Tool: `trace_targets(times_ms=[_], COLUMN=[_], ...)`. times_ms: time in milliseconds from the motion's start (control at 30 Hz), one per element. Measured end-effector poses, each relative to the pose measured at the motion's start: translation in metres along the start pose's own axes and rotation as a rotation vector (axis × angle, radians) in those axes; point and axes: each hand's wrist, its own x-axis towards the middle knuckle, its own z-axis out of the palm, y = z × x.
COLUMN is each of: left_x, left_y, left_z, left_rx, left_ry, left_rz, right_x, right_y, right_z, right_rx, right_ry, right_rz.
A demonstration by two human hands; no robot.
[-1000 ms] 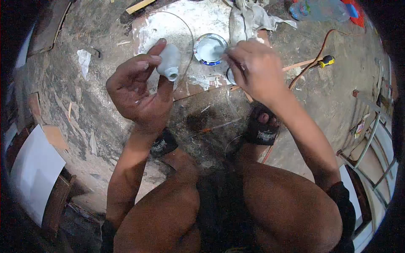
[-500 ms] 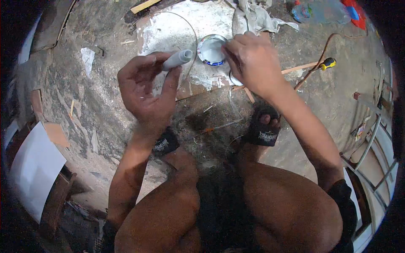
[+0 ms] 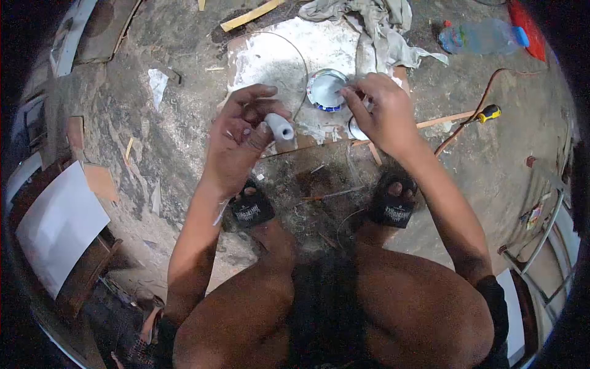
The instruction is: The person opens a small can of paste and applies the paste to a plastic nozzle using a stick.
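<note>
Left hand (image 3: 236, 132) holds white piece (image 3: 278, 125) slantwise; hole (image 3: 287, 133) points lower right.

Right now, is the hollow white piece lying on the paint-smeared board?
No, the left hand holds the white piece between its fingers, its open end towards the camera.

The left hand (image 3: 236, 138) holds a white tube (image 3: 278, 125) with a hole, at 8 o'clock from the round can (image 3: 327, 109). The right hand (image 3: 388, 117) is at 4, a screwdriver (image 3: 490, 113) at 3, a bottle (image 3: 482, 37) at 2.
</note>
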Motion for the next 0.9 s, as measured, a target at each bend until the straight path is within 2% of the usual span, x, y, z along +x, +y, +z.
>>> trace_targets(times_ms=[133,267,367,467,567,667,767,900], left_x=[0.01,0.018,0.021,0.019,0.017,0.014,0.016,0.023], left_y=[0.001,-0.002,-0.003,0.0,-0.004,-0.012,-0.021,-0.028], left_z=[0.013,0.023,0.026,0.024,0.022,0.018,0.011,0.018], left_rx=[0.051,0.16,0.248,0.326,0.365,0.33,0.31,0.218], left_ry=[-0.031,-0.04,-0.034,-0.037,-0.007,0.023,0.011,0.023], left_rz=[0.114,0.232,0.228,0.166,0.148,0.119,0.135,0.183], right_x=[0.001,-0.005,-0.003,-0.004,-0.004,0.0,0.003,0.004], right_y=[0.0,0.0,-0.004,-0.001,-0.002,0.0,-0.002,0.003], right_z=[-0.003,0.003,0.0,0.003,0.005,0.001,-0.004,-0.022], right_rx=[-0.015,0.111,-0.001,-0.06,0.217,0.035,0.247,0.191], right_ry=[0.061,-0.034,0.088,0.022,-0.016,0.113,-0.047,0.123], right_rz=[-0.027,0.17,0.177,0.087,0.308,0.129,0.43,0.286])
